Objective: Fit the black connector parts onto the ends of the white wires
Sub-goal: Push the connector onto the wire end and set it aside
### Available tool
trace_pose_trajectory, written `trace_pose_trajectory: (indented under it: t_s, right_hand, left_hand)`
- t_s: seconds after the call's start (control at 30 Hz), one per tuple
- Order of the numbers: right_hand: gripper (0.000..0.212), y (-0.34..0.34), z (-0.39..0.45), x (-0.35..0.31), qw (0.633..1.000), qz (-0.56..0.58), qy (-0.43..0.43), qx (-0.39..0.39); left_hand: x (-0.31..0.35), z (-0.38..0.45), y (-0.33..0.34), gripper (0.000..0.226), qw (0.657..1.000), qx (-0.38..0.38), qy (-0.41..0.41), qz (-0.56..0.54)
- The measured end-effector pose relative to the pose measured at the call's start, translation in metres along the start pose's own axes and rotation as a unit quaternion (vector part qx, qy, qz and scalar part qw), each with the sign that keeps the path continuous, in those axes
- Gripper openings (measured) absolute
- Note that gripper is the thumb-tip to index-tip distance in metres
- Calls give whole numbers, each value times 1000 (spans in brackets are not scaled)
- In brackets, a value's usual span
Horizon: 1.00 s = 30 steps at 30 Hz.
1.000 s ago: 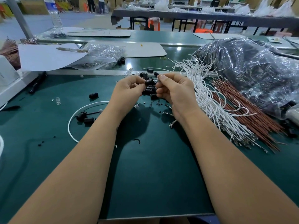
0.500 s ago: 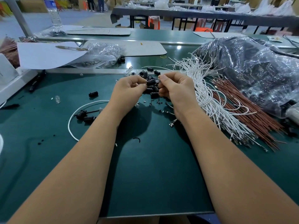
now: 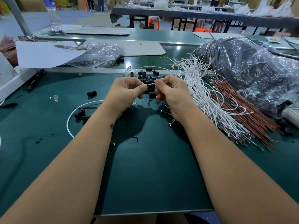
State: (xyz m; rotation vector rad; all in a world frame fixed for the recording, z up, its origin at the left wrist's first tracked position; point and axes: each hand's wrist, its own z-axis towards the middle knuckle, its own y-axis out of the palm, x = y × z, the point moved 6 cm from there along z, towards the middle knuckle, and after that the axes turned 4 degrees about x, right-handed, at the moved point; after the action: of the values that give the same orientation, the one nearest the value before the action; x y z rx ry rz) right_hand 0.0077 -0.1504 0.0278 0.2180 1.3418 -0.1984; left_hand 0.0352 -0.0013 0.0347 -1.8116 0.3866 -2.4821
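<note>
Small glossy black cylindrical plastic connector part (image 3: 150, 86), long axis roughly horizontal, left to right, held above the green table mat (image 3: 145, 175). Left hand (image 3: 127, 92) pinches its left end with curled fingers; right hand (image 3: 171, 94) pinches its right end. Behind lies a pile of loose black connector parts (image 3: 146, 76); to the right, the bundle of thin white wires (image 3: 203, 94).

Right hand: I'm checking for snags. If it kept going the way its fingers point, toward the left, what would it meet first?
The right hand would first meet the black connector pinched between both hands, then the left hand fingertips just beyond. Depth is unclear.
</note>
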Motion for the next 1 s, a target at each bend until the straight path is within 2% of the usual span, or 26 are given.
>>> trace_pose_trajectory:
  t_s: [0.27, 0.5, 0.7, 1.0]
  right_hand:
    - [23, 4, -2, -2, 998, -48, -19, -32]
    - [25, 10, -6, -3, 998, -4, -17, -54]
    - [25, 12, -8, -6, 998, 4, -30, -51]
    - [6, 18, -8, -6, 998, 66, -3, -12]
  left_hand:
    - [-2, -3, -1, 17, 999, -16, -28, -8]
    - [-2, -2, -2, 24, 995, -31, -67, -73]
    - [-5, -1, -1, 29, 993, -34, -65, -95]
    - [-6, 2, -3, 20, 995, 26, -45, -87]
